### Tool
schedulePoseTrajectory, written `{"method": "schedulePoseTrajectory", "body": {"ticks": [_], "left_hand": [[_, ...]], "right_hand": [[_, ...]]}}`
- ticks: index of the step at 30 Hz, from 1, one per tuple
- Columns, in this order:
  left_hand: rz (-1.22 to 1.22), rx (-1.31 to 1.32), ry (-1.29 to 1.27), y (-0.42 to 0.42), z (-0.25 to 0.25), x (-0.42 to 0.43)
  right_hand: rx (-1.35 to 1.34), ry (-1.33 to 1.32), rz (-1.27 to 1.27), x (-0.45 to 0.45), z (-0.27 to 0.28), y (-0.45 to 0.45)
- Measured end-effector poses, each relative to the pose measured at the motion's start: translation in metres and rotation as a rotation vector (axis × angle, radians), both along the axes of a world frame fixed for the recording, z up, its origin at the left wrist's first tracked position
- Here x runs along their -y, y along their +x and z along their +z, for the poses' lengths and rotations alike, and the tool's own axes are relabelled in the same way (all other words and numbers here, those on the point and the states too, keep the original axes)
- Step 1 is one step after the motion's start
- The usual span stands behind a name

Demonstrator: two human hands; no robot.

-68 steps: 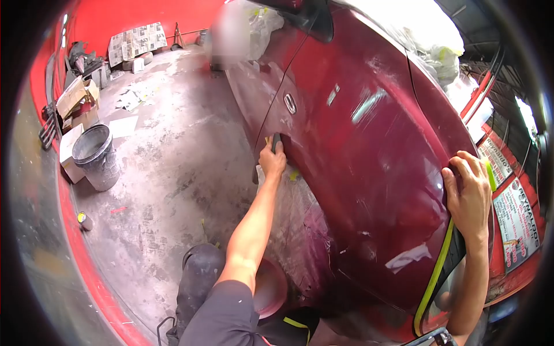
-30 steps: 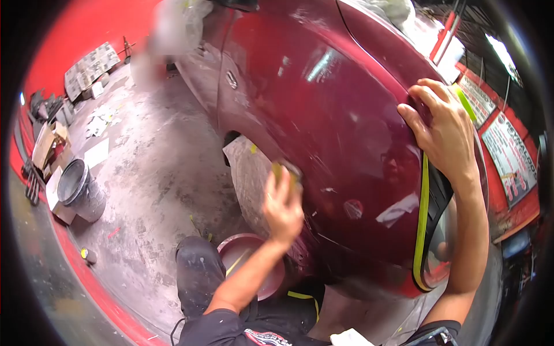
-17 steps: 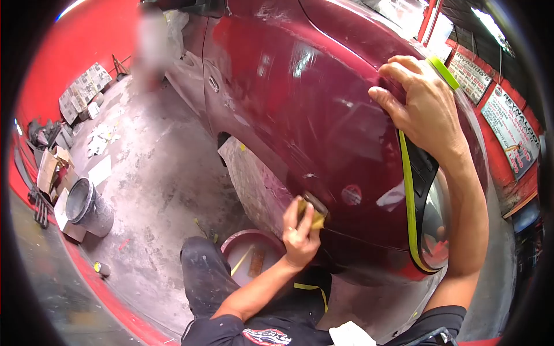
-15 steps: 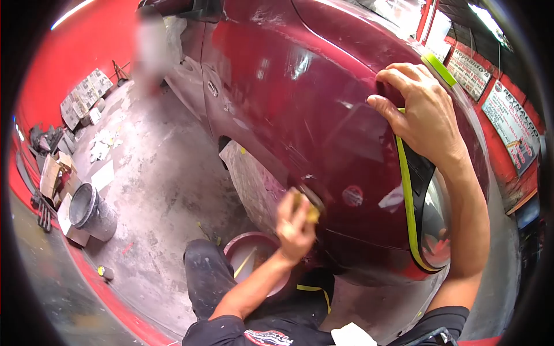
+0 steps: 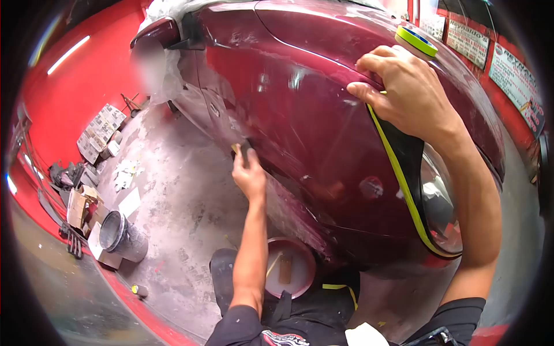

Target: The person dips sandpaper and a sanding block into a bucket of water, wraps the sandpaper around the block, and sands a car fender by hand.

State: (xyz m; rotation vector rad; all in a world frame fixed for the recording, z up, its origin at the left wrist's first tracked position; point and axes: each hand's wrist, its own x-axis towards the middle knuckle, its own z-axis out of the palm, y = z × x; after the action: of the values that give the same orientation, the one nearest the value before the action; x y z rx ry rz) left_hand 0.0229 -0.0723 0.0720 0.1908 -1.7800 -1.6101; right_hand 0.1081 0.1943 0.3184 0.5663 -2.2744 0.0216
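Note:
My left hand [image 5: 250, 176] grips a small yellow sponge [image 5: 236, 149] against the edge of the dark red car fender [image 5: 323, 144], near the wheel arch. The fingers cover most of the sponge. On the upper fender by the headlight [image 5: 441, 213], my right hand [image 5: 407, 95] rests with its fingers apart and holds nothing. Yellow-green masking tape [image 5: 398, 179] lines the headlight's edge, running under that hand. A roll of tape [image 5: 416, 41] lies on the hood just beyond it. Near my knees, a round tub [image 5: 313, 271] contains cloudy liquid, a brown block [image 5: 285, 268] and a thin stick.
Off to the left stand a dark bucket [image 5: 124, 236] and cardboard boxes [image 5: 78, 207]. A small can [image 5: 139, 291] sits on the floor close to the red stripe. Clear plastic sheeting [image 5: 173, 63] hangs near the side mirror [image 5: 156, 33]. Signs [image 5: 516, 81] hang on the right wall.
My left hand has moved with the sponge from the lower fender forward and up along the wheel arch edge. The view has shifted; my right hand stays on the upper fender.

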Motion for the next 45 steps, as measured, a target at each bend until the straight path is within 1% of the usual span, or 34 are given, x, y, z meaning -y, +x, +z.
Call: {"method": "schedulePoseTrajectory", "body": {"ticks": [1,3,4,5,6,7,9,11,14,15,16,17,19,21,23,24,26,27,28,29,31,32,33,34,35,36,37,38,39,40,41,43,44,45], "left_hand": [[-0.022,-0.061,-0.057,-0.006,0.001,0.004],[0.003,-0.157,-0.043,0.035,-0.010,-0.034],[-0.014,-0.248,-0.198,0.075,-0.019,-0.062],[-0.046,-0.409,-0.326,0.098,-0.059,-0.086],[-0.068,-0.396,-0.434,0.128,-0.065,-0.098],[-0.030,-0.445,-0.527,0.121,-0.062,-0.091],[0.051,-0.370,-0.380,0.065,-0.043,-0.055],[-0.131,0.111,0.024,-0.004,0.004,0.013],[-0.125,0.082,-0.045,0.010,0.011,0.004],[-0.011,-0.261,-0.183,0.040,-0.008,-0.034],[-0.042,-0.308,-0.353,0.074,-0.037,-0.059],[-0.049,-0.307,-0.368,0.085,-0.042,-0.069],[-0.054,-0.472,-0.567,0.105,-0.047,-0.077],[0.055,-0.339,-0.371,0.051,-0.008,-0.047],[-0.036,-0.006,-0.099,-0.008,0.026,0.006],[-0.036,-0.008,-0.098,-0.004,0.025,0.004],[-0.009,-0.057,-0.214,0.008,0.016,-0.005],[0.091,-0.264,-0.342,0.038,0.002,-0.037],[0.120,-0.472,-0.568,0.070,-0.019,-0.062],[0.007,-0.421,-0.521,0.100,-0.030,-0.081],[0.028,-0.461,-0.633,0.070,-0.036,-0.049],[0.061,-0.338,-0.424,0.045,-0.016,-0.037],[0.120,-0.131,-0.331,0.009,-0.003,-0.009],[0.054,-0.034,-0.191,-0.013,0.009,0.009],[-0.096,-0.181,-0.006,-0.020,0.015,0.010],[-0.053,-0.142,-0.125,-0.012,0.009,0.008],[-0.004,-0.093,-0.249,0.015,0.010,-0.004],[0.036,-0.219,-0.267,0.037,-0.016,-0.030],[0.075,-0.347,-0.368,0.072,-0.038,-0.064],[0.152,-0.400,-0.479,0.096,-0.047,-0.085],[0.155,-0.393,-0.475,0.089,-0.046,-0.078],[0.084,-0.214,-0.190,0.044,-0.026,-0.042],[0.072,-0.093,-0.109,0.004,-0.023,-0.005],[0.042,0.084,0.029,-0.021,-0.014,0.016]], "right_hand": [[-0.022,-0.012,0.000,0.001,0.000,0.000],[-0.017,-0.004,0.018,0.001,0.002,0.001],[0.004,0.015,0.040,0.002,0.000,0.001],[0.001,0.003,0.039,0.004,0.001,0.002],[0.004,0.024,0.036,0.004,0.000,0.004],[0.012,0.045,0.033,0.004,-0.004,0.005],[-0.013,0.039,0.055,0.001,-0.006,0.004],[-0.028,0.035,0.071,-0.003,-0.010,0.005],[0.019,-0.032,0.066,-0.001,-0.004,0.002],[0.018,-0.050,0.064,0.000,-0.004,0.003],[0.022,-0.021,0.056,0.000,-0.003,0.005],[0.031,0.007,0.045,-0.001,-0.005,0.005],[0.021,-0.006,0.075,-0.001,-0.015,0.003],[-0.018,-0.009,0.086,-0.004,-0.013,0.006],[0.106,-0.027,0.034,0.000,-0.005,0.011],[0.105,-0.025,0.033,0.000,-0.005,0.012],[0.057,-0.026,0.056,-0.003,-0.006,0.009],[0.051,-0.034,0.057,-0.005,-0.007,0.009],[0.032,-0.035,0.059,-0.006,-0.008,0.009],[0.014,-0.034,0.060,-0.007,-0.008,0.009],[0.033,-0.030,0.058,-0.005,-0.007,0.010],[0.038,-0.021,0.043,-0.005,-0.006,0.011],[0.050,-0.027,0.041,-0.003,-0.008,0.012],[0.080,-0.034,0.043,-0.001,-0.008,0.009],[0.099,-0.032,0.042,0.001,-0.006,0.008],[0.058,-0.028,0.076,0.001,-0.008,0.007],[0.060,-0.027,0.083,0.002,-0.008,0.009],[0.071,-0.021,0.079,0.004,-0.007,0.010],[0.072,-0.016,0.066,0.004,-0.005,0.010],[0.072,-0.015,0.066,0.003,-0.007,0.009],[0.066,-0.008,0.077,0.001,-0.010,0.008],[0.051,0.004,0.087,0.000,-0.009,0.008],[0.053,-0.011,0.070,0.001,-0.008,0.009],[0.051,-0.023,0.055,0.002,-0.008,0.009]]}}
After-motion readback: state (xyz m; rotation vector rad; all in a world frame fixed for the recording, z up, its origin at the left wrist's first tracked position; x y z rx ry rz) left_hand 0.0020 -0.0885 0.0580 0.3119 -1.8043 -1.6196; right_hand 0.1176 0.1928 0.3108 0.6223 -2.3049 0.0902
